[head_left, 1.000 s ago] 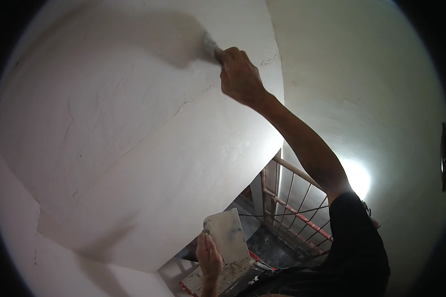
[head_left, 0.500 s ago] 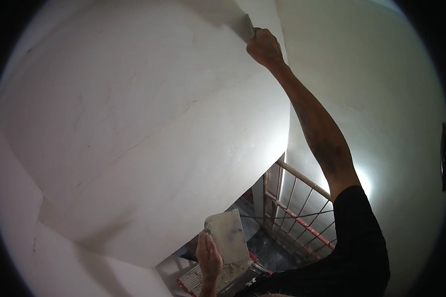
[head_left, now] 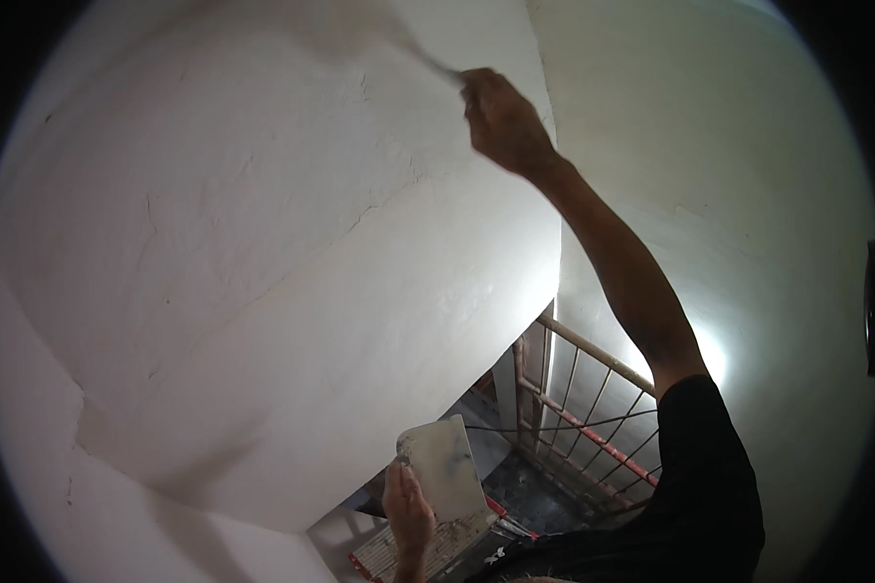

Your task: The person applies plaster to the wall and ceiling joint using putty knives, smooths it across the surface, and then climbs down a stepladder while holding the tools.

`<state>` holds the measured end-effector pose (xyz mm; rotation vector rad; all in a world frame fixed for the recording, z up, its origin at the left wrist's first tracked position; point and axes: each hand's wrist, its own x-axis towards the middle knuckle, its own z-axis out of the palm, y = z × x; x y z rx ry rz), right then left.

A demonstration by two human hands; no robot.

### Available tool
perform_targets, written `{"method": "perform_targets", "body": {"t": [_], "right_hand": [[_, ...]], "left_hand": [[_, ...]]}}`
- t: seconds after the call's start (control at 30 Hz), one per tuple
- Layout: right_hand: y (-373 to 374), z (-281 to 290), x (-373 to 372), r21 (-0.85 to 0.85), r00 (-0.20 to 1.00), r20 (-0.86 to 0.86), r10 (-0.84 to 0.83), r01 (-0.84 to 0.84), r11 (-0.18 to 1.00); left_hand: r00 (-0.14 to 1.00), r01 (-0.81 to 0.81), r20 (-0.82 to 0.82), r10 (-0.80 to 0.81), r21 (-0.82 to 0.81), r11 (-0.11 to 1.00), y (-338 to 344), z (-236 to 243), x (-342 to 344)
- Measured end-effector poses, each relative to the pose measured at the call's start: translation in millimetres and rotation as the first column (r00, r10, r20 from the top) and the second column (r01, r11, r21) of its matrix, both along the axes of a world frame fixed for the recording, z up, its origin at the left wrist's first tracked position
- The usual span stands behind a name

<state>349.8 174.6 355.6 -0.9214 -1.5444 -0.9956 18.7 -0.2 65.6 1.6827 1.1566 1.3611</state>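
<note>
Trowel [head_left: 428,60] is just a motion-blurred grey streak up high against the white wall [head_left: 262,243]. Right hand [head_left: 501,121] is clenched round its handle, arm stretched right up. Left hand [head_left: 408,510] down low grips a smeared, plaster-covered board [head_left: 445,466] by its edge.

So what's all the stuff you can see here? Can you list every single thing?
wall: one, white, rough plaster with a thin crack, fills the left and middle
side wall: one, white, on the right
railing: one, pale bars with a red rail, lower right
plaster board: one, flat, grey-white, bottom centre
blade tool: one, blurred, thin, against the wall at top
black sleeve: one, lower right
left hand: one, holds the plaster board
right hand: one, raised, holds the blade tool
</note>
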Motion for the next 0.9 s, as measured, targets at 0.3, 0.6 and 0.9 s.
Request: {"method": "perform_targets", "body": {"t": [0.3,0.6,0.9], "right_hand": [[40,52,47,-0.378,0.901,-0.320,-0.291,0.160,0.912],[18,13,-35,-0.075,0.997,0.040,-0.066,0.068,0.995],[9,20,20,-0.013,0.989,-0.137,0.056,-0.059,0.998]], "left_hand": [[1.000,-0.022,0.022,0.022,-0.024,0.999,0,1,-1],[0.999,-0.024,-0.049,0.023,-0.029,0.999,-1,2,-3],[0.997,-0.037,-0.072,0.032,-0.076,0.996,-1,-1,-3]]}}
